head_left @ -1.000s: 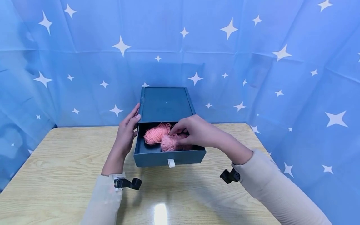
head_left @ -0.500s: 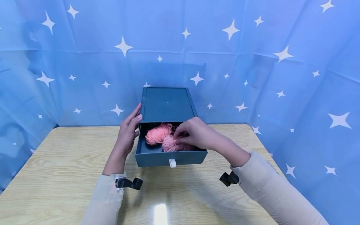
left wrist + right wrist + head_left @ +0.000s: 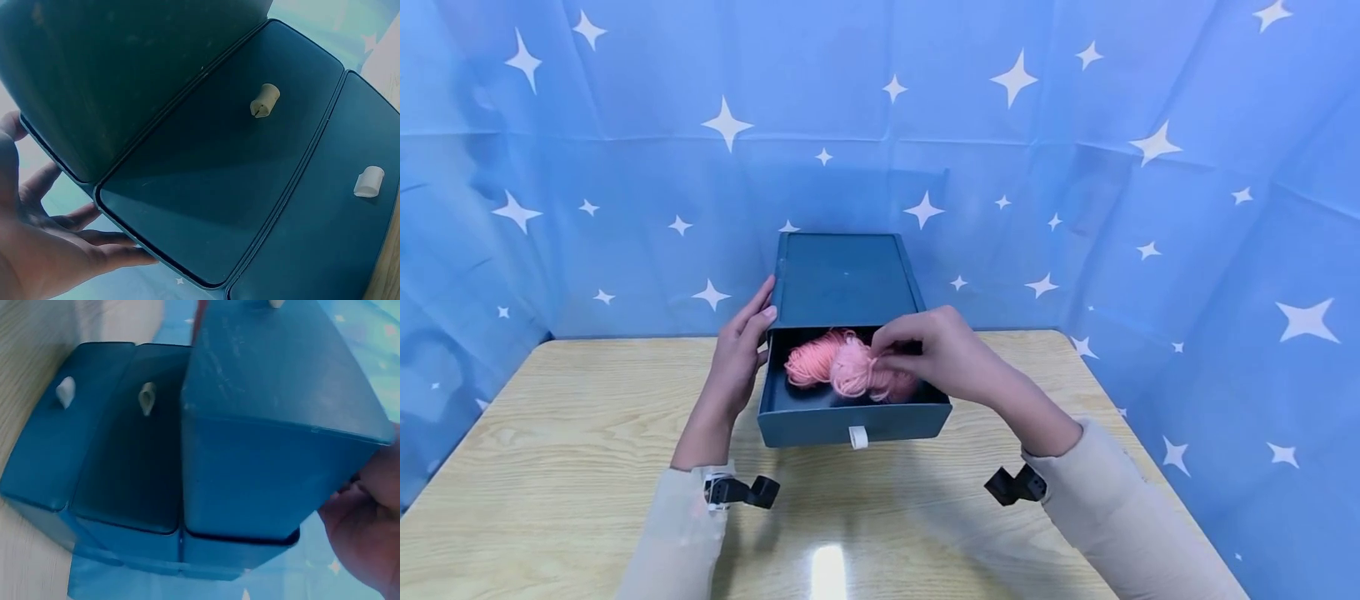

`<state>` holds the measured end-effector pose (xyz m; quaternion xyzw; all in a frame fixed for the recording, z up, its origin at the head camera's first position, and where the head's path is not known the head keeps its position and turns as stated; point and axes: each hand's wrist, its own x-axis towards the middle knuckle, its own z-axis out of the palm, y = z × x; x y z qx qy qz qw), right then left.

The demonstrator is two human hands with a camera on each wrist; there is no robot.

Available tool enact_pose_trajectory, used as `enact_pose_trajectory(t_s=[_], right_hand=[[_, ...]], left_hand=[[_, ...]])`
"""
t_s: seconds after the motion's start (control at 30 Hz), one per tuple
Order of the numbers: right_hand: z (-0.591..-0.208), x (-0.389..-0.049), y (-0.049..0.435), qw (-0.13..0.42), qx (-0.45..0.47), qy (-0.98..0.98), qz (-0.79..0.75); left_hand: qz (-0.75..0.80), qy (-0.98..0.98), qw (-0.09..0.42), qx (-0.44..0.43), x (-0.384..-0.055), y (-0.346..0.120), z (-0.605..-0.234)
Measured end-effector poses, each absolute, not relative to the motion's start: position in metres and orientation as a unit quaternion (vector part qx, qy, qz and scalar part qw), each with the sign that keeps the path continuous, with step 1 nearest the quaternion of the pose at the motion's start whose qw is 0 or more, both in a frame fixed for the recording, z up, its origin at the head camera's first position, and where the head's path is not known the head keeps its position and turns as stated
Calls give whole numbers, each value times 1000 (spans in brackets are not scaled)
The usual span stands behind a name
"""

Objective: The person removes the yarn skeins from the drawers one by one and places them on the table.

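Note:
My right hand (image 3: 943,354) reaches into the pulled-out top drawer (image 3: 898,423) of a dark teal drawer unit (image 3: 848,279). Thumb and fingertips pinch a pale pink skein of yarn (image 3: 852,367) by the band round its middle. Its left end tilts up and overlaps a brighter coral-pink skein (image 3: 808,364) at the drawer's left. My left hand (image 3: 741,346) rests against the unit's left side, thumb at the top edge. In the left wrist view its fingers (image 3: 115,253) lie nearly straight along that side. The right wrist view shows only part of my right hand (image 3: 365,531), beyond the drawer wall.
Below the open drawer sit two shut drawers, a middle one (image 3: 206,162) and a lower one (image 3: 312,219), each with a small pale pull tab. The unit stands at the back of a wooden table (image 3: 602,433). A blue star-patterned curtain (image 3: 647,192) hangs behind.
My right hand has raised the pale skein slightly, so its left end tips up against the coral one. My left hand stays at the unit's side.

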<state>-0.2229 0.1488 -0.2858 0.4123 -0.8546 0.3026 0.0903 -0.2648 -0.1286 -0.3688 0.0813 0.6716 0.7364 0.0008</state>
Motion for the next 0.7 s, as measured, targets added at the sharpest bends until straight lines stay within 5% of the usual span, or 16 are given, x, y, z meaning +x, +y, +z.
enact_pose_trajectory(t_s=[0.7], right_hand=[[-307, -189, 193, 341, 310, -629, 626]], left_hand=[[732, 676, -6, 87, -265, -129, -371]])
